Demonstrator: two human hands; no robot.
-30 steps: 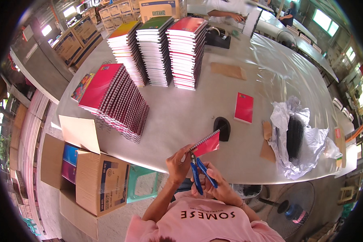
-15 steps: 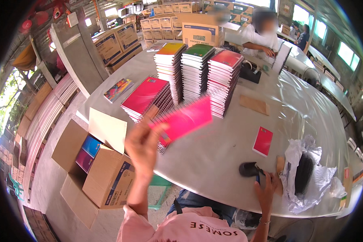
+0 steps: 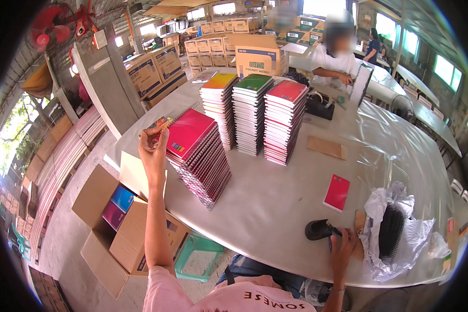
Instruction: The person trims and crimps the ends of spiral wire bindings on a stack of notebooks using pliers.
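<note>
Notebook stacks (image 3: 205, 169), 4: crimson, yellow-to-orange, green and red covers.
Crimson cover (image 3: 192, 130): small multicoloured block (image 3: 177, 147). Page edges (image 3: 249, 127) on other 3: white. Loose pad (image 3: 337, 192): red. Pliers (image 3: 330, 245): blue handle. Coils (image 3: 391, 231): black. Wrapping (image 3: 417, 236): silvery white. Tabletop (image 3: 275, 208): grey. Carton (image 3: 126, 252): brown. Shirt (image 3: 234, 291): pink, dark lettering (image 3: 270, 296). Stool (image 3: 197, 249): mint green.

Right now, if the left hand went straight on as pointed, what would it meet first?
The left hand would probably meet the multicoloured booklet first, beside the red notebook stack; depth is unclear, so they may already touch.
</note>
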